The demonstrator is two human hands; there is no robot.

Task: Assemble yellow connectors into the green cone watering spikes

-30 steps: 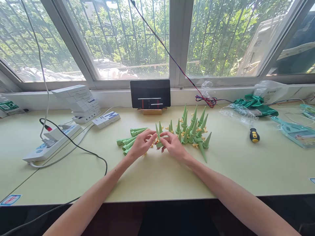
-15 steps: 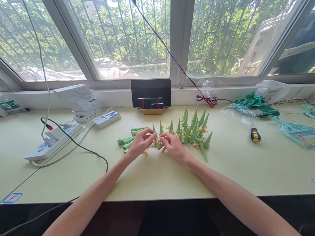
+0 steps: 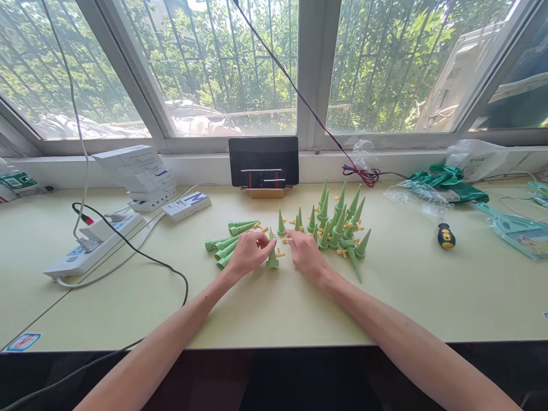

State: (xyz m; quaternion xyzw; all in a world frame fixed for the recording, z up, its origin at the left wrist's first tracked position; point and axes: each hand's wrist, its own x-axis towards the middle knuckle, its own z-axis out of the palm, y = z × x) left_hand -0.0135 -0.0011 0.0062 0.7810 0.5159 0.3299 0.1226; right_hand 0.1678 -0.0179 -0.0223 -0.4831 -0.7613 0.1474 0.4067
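While the left hand (image 3: 250, 255) pinches an upright green cone (image 3: 272, 260) steady on the bench (image 3: 274, 308), the right hand (image 3: 306, 255) hovers beside it, fingers loosely curled and empty, near a yellow peg (image 3: 280, 253).

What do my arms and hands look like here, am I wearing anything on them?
Both arms are bare as far up as the picture shows, with no sleeves in view. The left hand and right hand are gloveless. No watch, bracelet or ring shows on either wrist or on the fingers, and there are no markings.
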